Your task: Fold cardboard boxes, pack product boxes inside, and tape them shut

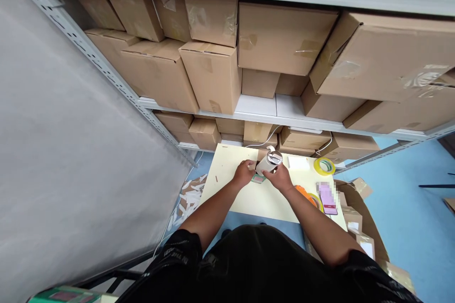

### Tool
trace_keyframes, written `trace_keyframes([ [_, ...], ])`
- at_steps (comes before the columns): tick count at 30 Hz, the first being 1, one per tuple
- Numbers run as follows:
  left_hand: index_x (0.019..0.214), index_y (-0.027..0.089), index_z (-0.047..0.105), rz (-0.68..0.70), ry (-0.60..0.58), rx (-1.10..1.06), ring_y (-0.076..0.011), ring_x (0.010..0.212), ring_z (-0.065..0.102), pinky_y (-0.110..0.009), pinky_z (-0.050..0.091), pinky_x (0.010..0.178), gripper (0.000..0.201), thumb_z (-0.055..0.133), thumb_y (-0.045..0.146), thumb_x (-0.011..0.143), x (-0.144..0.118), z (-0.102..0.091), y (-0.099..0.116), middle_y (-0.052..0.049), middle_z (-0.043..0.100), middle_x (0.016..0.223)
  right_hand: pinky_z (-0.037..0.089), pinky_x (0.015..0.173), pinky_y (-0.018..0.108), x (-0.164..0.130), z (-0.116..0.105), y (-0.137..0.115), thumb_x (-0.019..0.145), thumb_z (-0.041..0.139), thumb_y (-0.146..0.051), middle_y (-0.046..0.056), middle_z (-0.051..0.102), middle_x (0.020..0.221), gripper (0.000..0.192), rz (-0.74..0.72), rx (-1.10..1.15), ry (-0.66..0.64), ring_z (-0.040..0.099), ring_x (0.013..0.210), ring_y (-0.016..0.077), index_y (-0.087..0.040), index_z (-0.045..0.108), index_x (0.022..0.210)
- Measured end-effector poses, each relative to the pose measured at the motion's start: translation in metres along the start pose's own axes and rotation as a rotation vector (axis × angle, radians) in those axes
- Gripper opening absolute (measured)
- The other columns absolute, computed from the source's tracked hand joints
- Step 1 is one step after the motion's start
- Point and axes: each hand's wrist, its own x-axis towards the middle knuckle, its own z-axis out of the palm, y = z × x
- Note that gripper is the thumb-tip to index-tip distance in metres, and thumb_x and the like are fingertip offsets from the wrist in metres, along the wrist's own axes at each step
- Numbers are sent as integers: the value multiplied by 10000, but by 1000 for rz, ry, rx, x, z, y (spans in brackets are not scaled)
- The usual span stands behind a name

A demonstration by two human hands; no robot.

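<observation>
A white tumbler (265,164) with a shiny metal lid (275,157) is tilted above the table, its lid toward the upper right. My right hand (280,178) is closed around its side, thumb across the front. At the tumbler's lower left, my left hand (244,173) has its fingers drawn together by a small pale bit; what they grip is too small to make out. Just below the tumbler, partly covered by it, shows a green-edged box (258,179). Brown cardboard lies behind the tumbler, mostly hidden.
On the cream table (222,194) are a yellow tape roll (324,166), an orange tape dispenser (304,195), a purple phone (327,199) and a white box (298,163). Shelves with cardboard boxes (211,75) rise behind. An open carton (366,222) stands at the right; white scraps (190,199) lie left.
</observation>
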Motion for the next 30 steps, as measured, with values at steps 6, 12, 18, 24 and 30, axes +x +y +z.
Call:
trace_keyframes([
  [6, 1216, 190, 695, 29, -29, 59, -293, 1161, 657, -436, 503, 1074, 453, 794, 199, 774, -2, 5, -1, -134, 644, 1331, 505, 988, 493, 4, 5, 24, 556, 881, -336, 42, 719, 992, 530, -34, 4, 39, 648, 1106, 346, -265, 700, 1049],
  [12, 1638, 241, 352, 410, -22, 299, -374, 1590, 271, -538, 243, 1299, 1016, 740, 74, 715, 2, -12, 21, -148, 276, 1733, 467, 1097, 518, 12, 15, 38, 630, 831, -335, 83, 696, 1178, 601, -241, -120, -47, 603, 1207, 348, -255, 691, 1210],
  [18, 1594, 249, 455, 582, -228, 363, -321, 1543, 387, -532, 339, 1287, 901, 604, 11, 737, 13, -14, 16, -107, 443, 1661, 506, 1069, 524, 15, 23, 55, 606, 793, -279, 119, 651, 1202, 629, -257, -251, -13, 606, 1178, 359, -202, 681, 1220],
  [24, 1483, 220, 603, 474, -211, 144, -308, 1484, 475, -510, 396, 1277, 770, 612, 21, 740, 19, 9, -22, -122, 502, 1609, 544, 1031, 506, 19, 32, 67, 628, 765, -256, 112, 659, 1125, 541, -334, -207, -54, 620, 1144, 334, -206, 646, 1154],
  [30, 1475, 216, 616, 436, -189, 175, -327, 1502, 467, -524, 405, 1268, 703, 601, 57, 791, 17, 17, -29, -119, 482, 1639, 558, 1001, 539, 20, 31, 74, 686, 770, -314, 144, 636, 1197, 601, -377, -215, -27, 627, 1120, 333, -189, 592, 1245],
])
